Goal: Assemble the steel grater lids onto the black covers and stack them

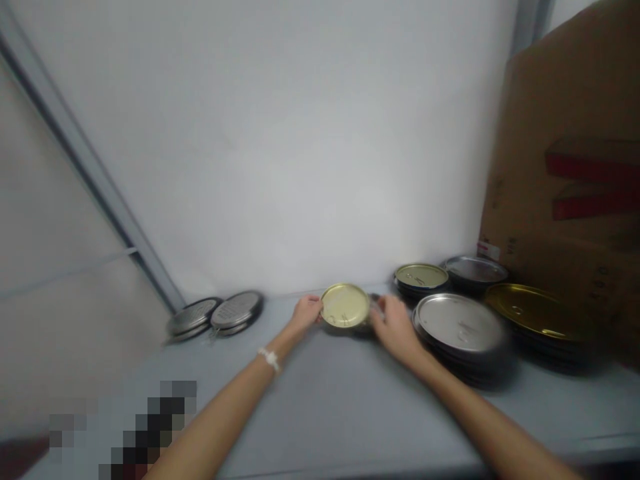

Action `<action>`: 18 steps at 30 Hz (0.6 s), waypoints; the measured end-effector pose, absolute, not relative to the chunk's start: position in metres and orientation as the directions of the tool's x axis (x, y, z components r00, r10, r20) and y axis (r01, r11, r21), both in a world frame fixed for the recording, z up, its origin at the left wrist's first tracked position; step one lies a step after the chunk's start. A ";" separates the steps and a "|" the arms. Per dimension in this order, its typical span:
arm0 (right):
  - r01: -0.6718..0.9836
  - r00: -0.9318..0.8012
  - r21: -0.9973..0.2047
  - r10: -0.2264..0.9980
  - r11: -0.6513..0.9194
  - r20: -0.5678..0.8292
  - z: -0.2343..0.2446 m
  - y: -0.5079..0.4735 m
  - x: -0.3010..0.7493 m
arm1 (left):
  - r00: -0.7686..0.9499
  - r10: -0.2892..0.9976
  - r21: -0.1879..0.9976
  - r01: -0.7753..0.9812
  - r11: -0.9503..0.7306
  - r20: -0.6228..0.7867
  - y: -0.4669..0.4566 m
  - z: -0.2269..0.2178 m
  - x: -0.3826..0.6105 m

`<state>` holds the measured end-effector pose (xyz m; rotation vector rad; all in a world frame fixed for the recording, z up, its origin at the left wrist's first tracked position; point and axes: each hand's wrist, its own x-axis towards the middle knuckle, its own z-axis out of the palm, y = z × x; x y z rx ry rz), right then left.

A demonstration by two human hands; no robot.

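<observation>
A round pale-gold can lid (345, 305) with a pull tab is in front of me, tilted toward me near the back of the table. My left hand (306, 313) pinches its left edge between thumb and fingers. Close to its right edge is my right hand (395, 328), its fingers curled around a small dark shape that blur keeps me from making out. Just right of that hand stands a stack of silver lids (461, 323). Behind it is a shorter stack topped by a pale-gold lid (421, 275).
Two grey metal lid stacks (237, 310) lean at the back left of the grey table (320, 413). On the right are a deep-gold lid stack (537, 310), another silver stack (476, 269) and a large cardboard box (565, 100). A white wall (300, 133) closes off the back.
</observation>
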<state>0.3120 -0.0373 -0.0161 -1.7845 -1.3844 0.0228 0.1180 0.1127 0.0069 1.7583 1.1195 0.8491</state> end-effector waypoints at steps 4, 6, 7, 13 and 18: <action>0.602 0.482 -0.798 0.783 0.030 0.393 -0.016 -0.032 0.313 | 0.367 0.929 0.932 0.323 -0.166 0.039 0.103 0.014 0.074; 0.621 0.480 -0.784 0.787 0.008 0.388 -0.017 -0.031 0.313 | 0.371 0.929 0.947 0.299 -0.121 0.001 0.100 0.012 0.050; 0.659 0.463 -0.752 0.797 -0.016 0.388 -0.017 -0.032 0.313 | 0.361 0.933 0.945 0.301 -0.127 0.011 0.099 0.010 0.039; 0.850 0.335 -0.504 0.895 -0.152 0.296 -0.018 -0.039 0.302 | 0.274 0.895 0.754 0.484 -0.444 0.352 0.100 0.003 0.003; 0.869 0.299 -0.475 0.911 -0.137 0.283 -0.017 -0.043 0.296 | 0.309 0.737 0.459 0.622 -0.634 0.601 0.090 0.016 -0.003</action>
